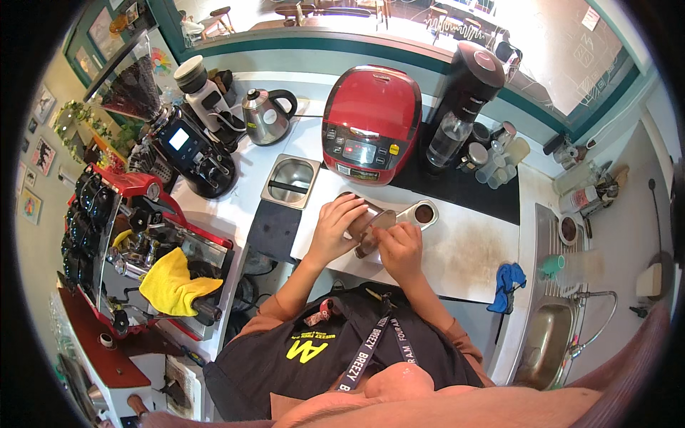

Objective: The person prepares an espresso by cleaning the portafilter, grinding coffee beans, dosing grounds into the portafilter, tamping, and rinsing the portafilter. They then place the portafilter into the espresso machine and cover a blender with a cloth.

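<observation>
Over the front of the white counter, my left hand (338,224) is wrapped around a brownish see-through cup (369,218), which is tilted with its wide rim to the right. My right hand (400,247) is close to that rim, its fingers curled and pinched. Whatever is between those fingertips is too small and hidden to tell. A brown, partly see-through object (366,247) shows below the cup, between both hands. Just beyond my right hand, a small round cup (425,213) with dark brown contents sits on a pale metal-looking tray or holder (409,213).
A red multicooker (372,123) stands behind my hands, beside a metal knock box (290,182) and a steel kettle (265,120). Left are a coffee grinder (190,155) and an espresso machine (160,214) with a yellow cloth (179,283). A blue cloth (507,286) and sink (546,339) are right.
</observation>
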Available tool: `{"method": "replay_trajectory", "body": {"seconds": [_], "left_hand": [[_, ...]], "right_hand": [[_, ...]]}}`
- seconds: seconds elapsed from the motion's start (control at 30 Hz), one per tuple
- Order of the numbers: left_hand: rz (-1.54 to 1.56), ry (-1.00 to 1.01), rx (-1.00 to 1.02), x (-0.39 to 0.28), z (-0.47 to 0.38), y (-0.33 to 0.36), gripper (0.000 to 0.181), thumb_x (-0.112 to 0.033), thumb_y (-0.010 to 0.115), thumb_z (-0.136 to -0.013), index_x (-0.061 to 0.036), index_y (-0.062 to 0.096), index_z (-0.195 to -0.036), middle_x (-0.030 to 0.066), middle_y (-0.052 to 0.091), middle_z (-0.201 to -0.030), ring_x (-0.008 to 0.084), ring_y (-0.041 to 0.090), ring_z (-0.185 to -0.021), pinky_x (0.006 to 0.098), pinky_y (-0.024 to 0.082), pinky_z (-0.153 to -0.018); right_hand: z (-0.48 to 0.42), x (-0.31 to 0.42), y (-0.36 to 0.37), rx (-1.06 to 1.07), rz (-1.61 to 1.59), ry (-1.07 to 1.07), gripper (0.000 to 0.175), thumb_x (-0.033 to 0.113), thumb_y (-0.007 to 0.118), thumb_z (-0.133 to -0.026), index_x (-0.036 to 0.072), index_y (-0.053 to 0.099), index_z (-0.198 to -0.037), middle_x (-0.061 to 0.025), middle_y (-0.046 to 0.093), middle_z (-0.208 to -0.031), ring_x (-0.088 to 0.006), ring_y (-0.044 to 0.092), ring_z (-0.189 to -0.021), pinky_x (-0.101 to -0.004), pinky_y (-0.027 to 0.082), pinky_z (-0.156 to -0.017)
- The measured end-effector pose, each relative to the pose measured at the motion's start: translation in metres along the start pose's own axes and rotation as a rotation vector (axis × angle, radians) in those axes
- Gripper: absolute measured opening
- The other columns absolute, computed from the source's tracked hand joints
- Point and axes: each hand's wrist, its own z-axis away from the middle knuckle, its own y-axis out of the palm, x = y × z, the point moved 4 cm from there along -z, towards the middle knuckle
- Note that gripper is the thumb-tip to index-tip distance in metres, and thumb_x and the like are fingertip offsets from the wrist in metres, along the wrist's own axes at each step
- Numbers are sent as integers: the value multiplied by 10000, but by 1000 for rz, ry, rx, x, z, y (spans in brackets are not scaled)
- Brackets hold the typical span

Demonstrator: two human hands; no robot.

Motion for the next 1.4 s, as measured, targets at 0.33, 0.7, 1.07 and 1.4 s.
{"method": "replay_trajectory", "body": {"seconds": [0.33, 0.7, 1.07, 1.4], "left_hand": [[63, -126, -54, -4, -12, 16, 816, -122, 900, -546, -83, 582, -1296, 104, 588, -1331, 326, 532, -1281, 445, 404, -1067], [184, -246, -146, -2, -12, 33, 896, -162, 956, -546, -42, 532, -1326, 165, 560, -1307, 328, 556, -1230, 414, 482, -1023], [159, -231, -166, -14, -21, 43, 902, -165, 948, -541, -52, 534, -1335, 156, 569, -1317, 349, 541, -1231, 434, 450, -1031], [177, -248, -161, -12, -21, 49, 878, -143, 920, -556, -51, 529, -1337, 153, 566, -1315, 352, 534, -1227, 443, 431, -1038]], "right_hand": [[26, -53, 12, -16, -1010, 927, 165, 87, 709, -917, -44, 728, -1015, -18, 685, -866, -77, 588, -789, -205, 448, -728], [38, -68, -11, -186, -997, 1003, 130, 77, 703, -919, -22, 729, -997, -16, 687, -846, -70, 594, -784, -200, 440, -728], [45, -62, -5, -171, -988, 956, 84, 52, 717, -911, -13, 738, -961, 20, 658, -788, -33, 546, -696, -184, 410, -640], [48, -72, -15, -249, -1047, 1047, 113, 74, 705, -921, -20, 729, -980, -12, 675, -831, -70, 579, -775, -219, 440, -727]]}}
